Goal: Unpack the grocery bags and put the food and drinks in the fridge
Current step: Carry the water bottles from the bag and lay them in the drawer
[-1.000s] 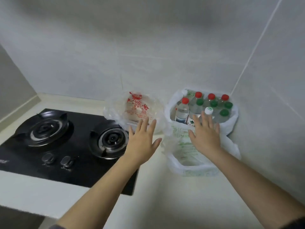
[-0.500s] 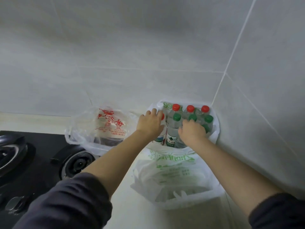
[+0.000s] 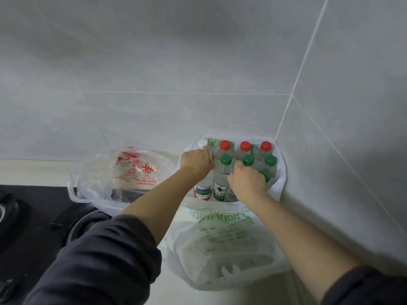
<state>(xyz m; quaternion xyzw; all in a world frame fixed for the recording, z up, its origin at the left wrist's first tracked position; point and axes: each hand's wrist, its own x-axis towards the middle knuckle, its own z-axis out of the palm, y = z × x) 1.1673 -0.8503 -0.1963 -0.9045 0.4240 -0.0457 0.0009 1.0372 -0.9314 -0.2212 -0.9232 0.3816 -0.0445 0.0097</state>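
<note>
A white plastic bag point(image 3: 280, 183) stands in the wall corner, packed with several upright water bottles, red-capped point(image 3: 245, 146) at the back and green-capped point(image 3: 226, 160) in front. My left hand point(image 3: 196, 162) is closed around the neck of a bottle with a red label point(image 3: 202, 191) at the bag's left edge; a white-capped bottle point(image 3: 202, 143) stands just behind it. My right hand point(image 3: 246, 180) grips the top of a bottle in the front row, whose cap is hidden. A second white bag with green print point(image 3: 226, 245) sits in front.
A clear bag with red print point(image 3: 132, 170) rests at the left, partly on the black gas hob point(image 3: 33, 216). A burner point(image 3: 88, 221) shows under my left sleeve. Tiled walls close off the back and right. The pale counter point(image 3: 171, 293) runs toward me.
My view has swung right and closer to the corner bag. Both hands went from hovering open to closing on bottles inside it.
</note>
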